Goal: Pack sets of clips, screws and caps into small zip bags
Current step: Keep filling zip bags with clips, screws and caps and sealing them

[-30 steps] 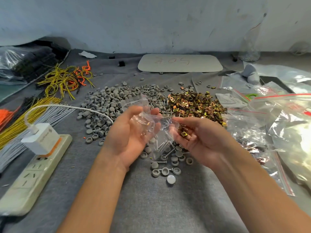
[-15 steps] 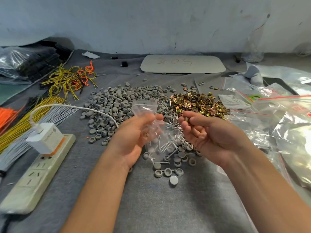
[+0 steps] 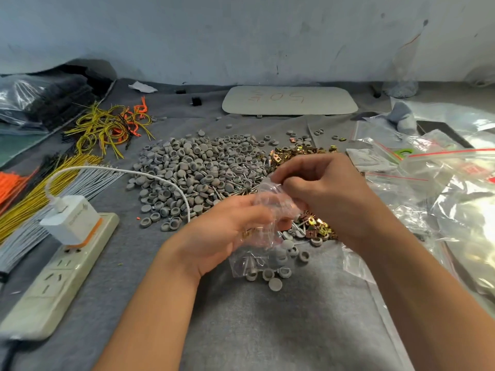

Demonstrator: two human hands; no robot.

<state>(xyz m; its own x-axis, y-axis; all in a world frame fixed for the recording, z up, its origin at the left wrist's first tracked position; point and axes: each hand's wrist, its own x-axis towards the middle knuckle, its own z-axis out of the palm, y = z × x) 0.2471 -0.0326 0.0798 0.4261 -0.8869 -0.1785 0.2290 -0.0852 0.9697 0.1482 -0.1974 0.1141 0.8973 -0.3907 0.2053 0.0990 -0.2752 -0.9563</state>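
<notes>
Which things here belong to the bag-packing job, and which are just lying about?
Job: small zip bag, held by left hand and right hand; grey caps; screws; gold clips.
Lying about: power strip; white charger; yellow wires; white board; large plastic bags.
</notes>
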